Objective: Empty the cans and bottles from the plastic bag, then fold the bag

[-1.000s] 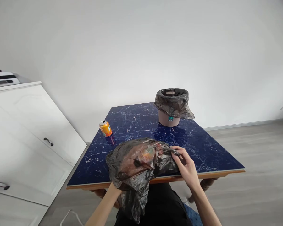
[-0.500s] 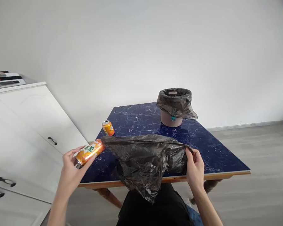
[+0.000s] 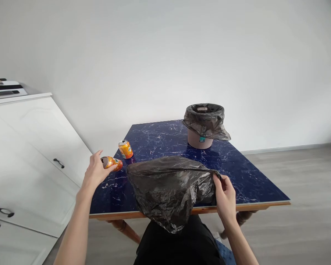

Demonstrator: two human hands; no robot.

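My left hand (image 3: 96,171) is closed around an orange soda can (image 3: 114,164) over the table's left edge. That can is tilted, its top end toward my hand; whether it touches the table I cannot tell. Just beyond it a second orange soda can (image 3: 126,149) stands upright with its top opened. My right hand (image 3: 225,195) pinches the rim of a black plastic bag (image 3: 165,187), which spreads over the table's front edge and sags toward my lap. The bag's left end lies apart from my left hand.
At the back of the blue marbled table (image 3: 157,138) stands a pinkish trash bin (image 3: 195,140), lined with another black bag folded over its rim. A white cabinet (image 3: 35,147) borders the table on the left, with items on top. Behind is a white wall.
My left hand has moved forward and right with the can, away from the bag's left end, and has turned the can so its top shows. My right hand has stayed on the bag.
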